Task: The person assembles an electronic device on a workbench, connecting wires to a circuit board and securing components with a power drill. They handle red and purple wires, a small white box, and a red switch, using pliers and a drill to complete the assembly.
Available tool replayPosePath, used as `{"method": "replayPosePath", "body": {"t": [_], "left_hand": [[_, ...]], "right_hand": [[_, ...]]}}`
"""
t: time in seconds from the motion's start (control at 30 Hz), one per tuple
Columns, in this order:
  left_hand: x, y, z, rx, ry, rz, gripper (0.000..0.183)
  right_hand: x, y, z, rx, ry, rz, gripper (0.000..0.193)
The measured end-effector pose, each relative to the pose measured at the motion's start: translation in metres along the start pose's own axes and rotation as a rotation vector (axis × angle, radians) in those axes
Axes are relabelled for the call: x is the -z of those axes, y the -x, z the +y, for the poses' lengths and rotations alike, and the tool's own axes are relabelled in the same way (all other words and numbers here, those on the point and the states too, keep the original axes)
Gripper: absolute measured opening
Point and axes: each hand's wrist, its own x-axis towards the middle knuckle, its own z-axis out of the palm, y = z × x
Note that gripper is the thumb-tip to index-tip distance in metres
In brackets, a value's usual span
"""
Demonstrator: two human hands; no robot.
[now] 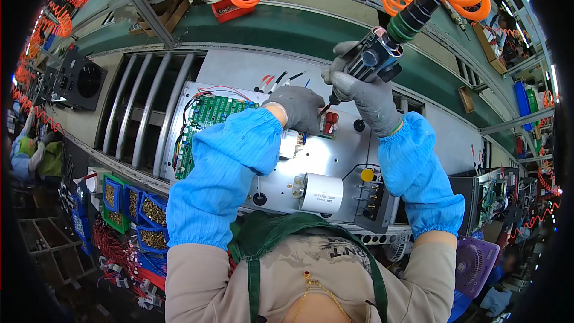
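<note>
My right hand [372, 97], in a grey glove, is wrapped round a dark pneumatic screwdriver [366, 60] with a green collar, which hangs from an orange coiled hose. Its thin bit points down and left to a small board with red parts [329, 121] on the metal plate [287, 186]. Close by the bit, my left hand [299, 109], also gloved, is closed with its fingertips low at that board; whatever they pinch is hidden. Left of it lies a large green circuit board [218, 110], partly covered by my blue sleeve. A white cylindrical capacitor [323, 193] lies nearer me on the plate.
A black-and-metal terminal block [373, 198] stands right of the capacitor. Metal rollers [143, 104] run along the left. Blue bins of brass fasteners [153, 210] sit at lower left, a purple fan [476, 266] at lower right. Beyond is a green shelf with a red tray [230, 10].
</note>
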Motion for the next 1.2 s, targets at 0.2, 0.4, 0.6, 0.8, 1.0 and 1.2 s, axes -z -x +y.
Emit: {"method": "replayPosePath", "body": {"t": [0.2,0.4,0.6,0.8,1.0,1.2], "left_hand": [[-0.011,-0.009,-0.008,-0.017,-0.001,0.138,0.063],[-0.011,-0.016,-0.003,-0.056,-0.015,0.164,0.059],[-0.024,-0.007,-0.016,-0.069,0.028,0.385,0.048],[-0.021,0.011,-0.001,-0.148,-0.056,0.657,0.036],[-0.047,0.076,-0.011,-0.303,0.070,0.944,0.035],[-0.087,0.148,-0.010,-0.303,0.149,1.180,0.028]], "right_hand": [[0.018,0.052,-0.052,0.154,-0.289,0.144,0.044],[0.102,0.234,-0.089,0.377,-0.515,0.010,0.052],[0.101,0.380,0.016,-0.550,-0.251,0.484,0.059],[0.106,0.449,0.224,-0.837,0.019,0.766,0.009],[0.124,0.477,0.284,-0.702,0.344,0.564,0.045],[0.118,0.509,0.304,-0.154,1.365,0.379,0.046]]}}
